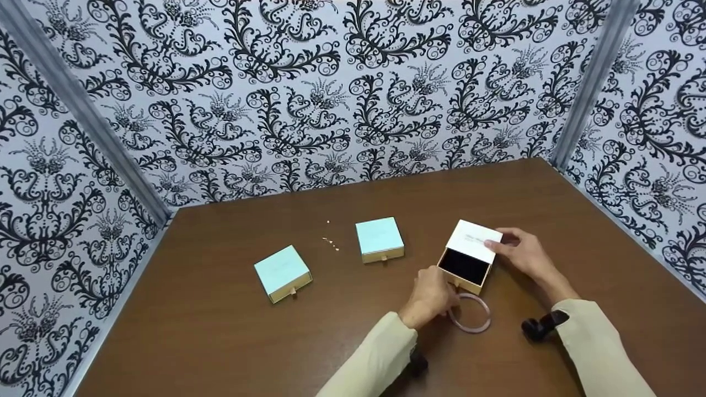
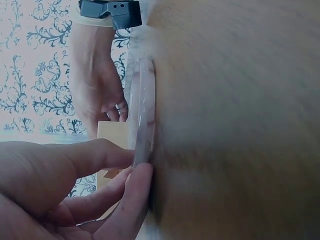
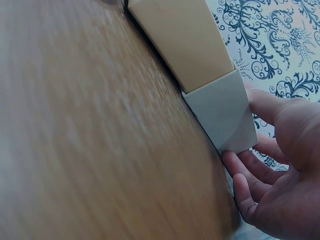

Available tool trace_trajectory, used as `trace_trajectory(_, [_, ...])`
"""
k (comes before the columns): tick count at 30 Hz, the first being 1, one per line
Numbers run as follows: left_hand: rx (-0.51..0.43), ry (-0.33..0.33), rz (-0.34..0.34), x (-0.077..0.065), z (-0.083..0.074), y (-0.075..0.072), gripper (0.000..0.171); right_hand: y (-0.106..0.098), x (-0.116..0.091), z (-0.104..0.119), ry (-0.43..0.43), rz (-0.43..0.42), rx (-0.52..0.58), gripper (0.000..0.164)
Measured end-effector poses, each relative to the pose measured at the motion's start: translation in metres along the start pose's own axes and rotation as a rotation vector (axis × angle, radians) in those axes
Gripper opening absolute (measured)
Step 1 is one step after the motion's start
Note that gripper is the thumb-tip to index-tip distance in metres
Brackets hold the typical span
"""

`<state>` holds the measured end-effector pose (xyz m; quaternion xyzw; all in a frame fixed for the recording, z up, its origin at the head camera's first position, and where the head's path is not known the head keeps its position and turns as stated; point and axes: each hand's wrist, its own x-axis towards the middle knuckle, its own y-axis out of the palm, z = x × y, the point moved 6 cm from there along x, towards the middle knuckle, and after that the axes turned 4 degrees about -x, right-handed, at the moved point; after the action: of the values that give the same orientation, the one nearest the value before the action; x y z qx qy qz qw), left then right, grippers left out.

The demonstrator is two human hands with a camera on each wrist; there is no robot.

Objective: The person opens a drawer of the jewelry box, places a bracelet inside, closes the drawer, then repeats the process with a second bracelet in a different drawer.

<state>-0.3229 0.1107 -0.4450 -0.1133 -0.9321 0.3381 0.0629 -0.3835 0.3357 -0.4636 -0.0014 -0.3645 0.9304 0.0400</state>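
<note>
A white drawer-style gift box (image 1: 477,238) stands at the right of the table, its tan drawer (image 3: 187,42) pulled partway out toward the person. Dark lining (image 1: 464,266) shows inside the drawer. My right hand (image 1: 524,252) holds the box's white sleeve (image 3: 225,112) at its far right end, thumb on top and fingers at the side and back. Just in front of the drawer, a pale pinkish bangle (image 1: 487,317) is pinched at its edge by my left hand (image 1: 433,292). The left wrist view shows thumb and fingers on the bangle's rim (image 2: 145,107), close to the table surface.
Two closed light-blue drawer boxes sit to the left, one nearer the middle (image 1: 379,237) and one farther left (image 1: 282,270). Small pale bits (image 1: 331,242) lie between them on the brown table (image 1: 220,336). Patterned panels (image 1: 309,99) enclose the back and sides.
</note>
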Motion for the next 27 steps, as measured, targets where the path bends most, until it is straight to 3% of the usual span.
trace_trajectory(12, [0.003, -0.082, 0.006, 0.011, -0.005, -0.017, 0.021, -0.002, 0.002, 0.002, -0.011, -0.015, 0.008, 0.075])
trace_trajectory(22, [-0.103, -0.066, -0.013, 0.022, -0.012, -0.025, 0.022, -0.003, 0.001, 0.000, -0.004, -0.020, -0.009, 0.076])
trace_trajectory(27, [-0.124, -0.115, -0.055, 0.033, -0.007, -0.028, 0.018, 0.000, 0.001, -0.001, 0.001, -0.013, -0.003, 0.077])
